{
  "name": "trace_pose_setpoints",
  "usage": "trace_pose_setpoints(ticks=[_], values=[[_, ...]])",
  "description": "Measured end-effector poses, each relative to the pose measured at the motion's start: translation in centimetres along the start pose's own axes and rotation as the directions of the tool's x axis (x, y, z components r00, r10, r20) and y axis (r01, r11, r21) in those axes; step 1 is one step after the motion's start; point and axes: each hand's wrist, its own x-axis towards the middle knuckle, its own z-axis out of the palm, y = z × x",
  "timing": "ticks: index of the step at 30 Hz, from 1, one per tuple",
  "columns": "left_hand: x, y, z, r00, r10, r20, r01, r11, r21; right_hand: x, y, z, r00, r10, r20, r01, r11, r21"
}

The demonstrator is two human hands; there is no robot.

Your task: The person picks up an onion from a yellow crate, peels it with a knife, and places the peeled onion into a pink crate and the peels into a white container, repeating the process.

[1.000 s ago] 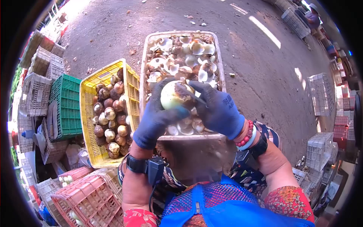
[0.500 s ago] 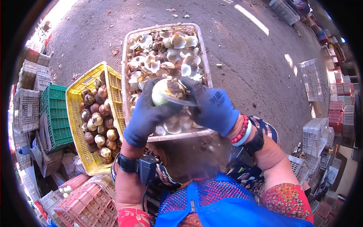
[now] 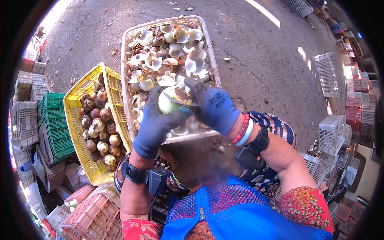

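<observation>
My left hand, in a blue and dark grey work glove, cups a round pale green-white onion with a brown, stained patch on top. In my gloved right hand is a knife, its handle hidden in the fist. The thin blade lies across the upper side of the onion, at the stained patch. Both hands are over the near part of a whitish crate full of curved white and brown peel pieces.
Left of the peel crate, a tilted yellow basket holds many brown and white onions. Beyond it stands a green crate. Red crates are at lower left, white crates at right. Grey ground surrounds the peel crate.
The view has shifted, so the crates appear slightly higher and further left. My hands keep their hold; the knife blade has moved a little over the onion's top.
</observation>
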Motion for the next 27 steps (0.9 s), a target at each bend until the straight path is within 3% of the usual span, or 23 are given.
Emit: trace_pose_setpoints(ticks=[3,8,11,14,16,18,20,22,24,27], values=[[0.1,-0.9,0.3,0.993,0.111,-0.036,-0.097,0.96,0.263,-0.3,0.2,0.9,0.998,0.061,-0.004,-0.062,0.996,-0.065],[-0.4,-0.3,0.1,0.999,0.034,-0.025,-0.032,0.996,0.078,0.4,2.4,2.1,0.998,0.05,-0.027,-0.054,0.986,-0.155],[-0.6,0.5,-0.3,0.998,0.04,-0.047,-0.038,0.998,0.045,0.6,3.8,1.9,0.984,0.172,0.05,-0.159,0.967,-0.201],[-0.4,0.4,-1.0,0.991,0.127,-0.044,-0.123,0.99,0.072,0.1,3.6,2.0,0.971,0.238,0.016,-0.236,0.967,-0.099],[-0.6,0.3,-1.1,0.982,0.175,-0.066,-0.17,0.982,0.076,-0.7,3.0,2.4,0.984,0.179,0.011,-0.175,0.951,0.256],[-0.5,0.7,-0.7,0.975,0.194,-0.111,-0.188,0.98,0.062,-1.1,1.9,2.5,0.987,0.159,0.01,-0.136,0.806,0.576],[-0.5,0.7,-0.3,0.985,0.131,-0.109,-0.141,0.985,-0.095,-1.1,-0.1,2.0,0.984,0.172,0.044,-0.134,0.558,0.819],[-0.2,0.0,-0.6,0.988,0.141,-0.058,-0.149,0.976,-0.156,-1.0,-0.6,1.0,0.974,0.167,0.152,-0.209,0.412,0.887],[0.5,-1.4,-1.7,0.973,0.228,0.028,-0.223,0.966,-0.131,-0.5,-0.1,-0.6,0.938,0.158,0.309,-0.347,0.432,0.832],[0.1,-0.2,-1.2,0.979,0.2,0.036,-0.197,0.978,-0.061,0.0,-0.9,-3.1,0.864,0.187,0.467,-0.496,0.472,0.729]])
